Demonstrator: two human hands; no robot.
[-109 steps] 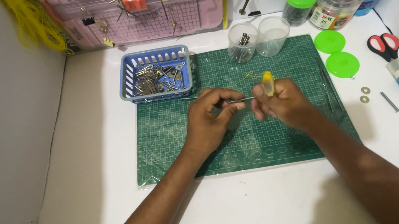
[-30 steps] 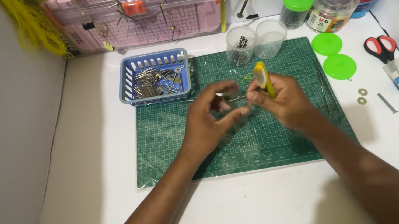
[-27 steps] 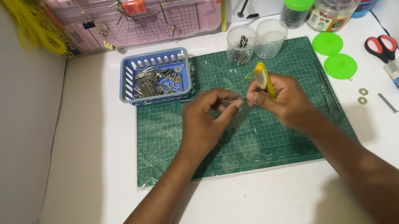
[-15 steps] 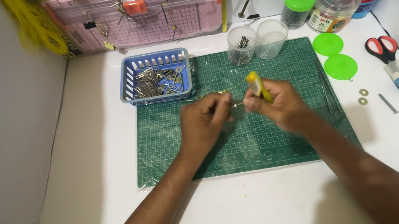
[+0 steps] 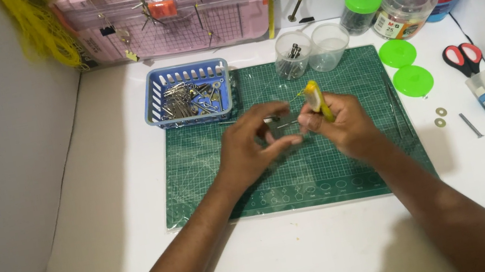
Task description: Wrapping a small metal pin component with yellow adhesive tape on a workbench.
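Observation:
My right hand (image 5: 339,125) grips a small yellow-handled screwdriver (image 5: 314,99), its handle tilted up and away from me. My left hand (image 5: 251,146) sits just left of it, thumb and fingers pinched on a small metal part (image 5: 272,120) held against the tool's thin shaft. Both hands hover over the middle of a green cutting mat (image 5: 211,181). What exactly the metal part is stays too small to tell.
A blue basket (image 5: 182,73) of metal hardware stands at the mat's back left. Two clear cups (image 5: 311,49), jars with green lids (image 5: 363,5), loose green lids (image 5: 412,81), red scissors (image 5: 460,56), washers (image 5: 439,117) and a pink rack (image 5: 168,13) ring the back and right.
The screwdriver has swung from lying level between my hands to pointing handle-up, and both hands have shifted slightly left over the mat.

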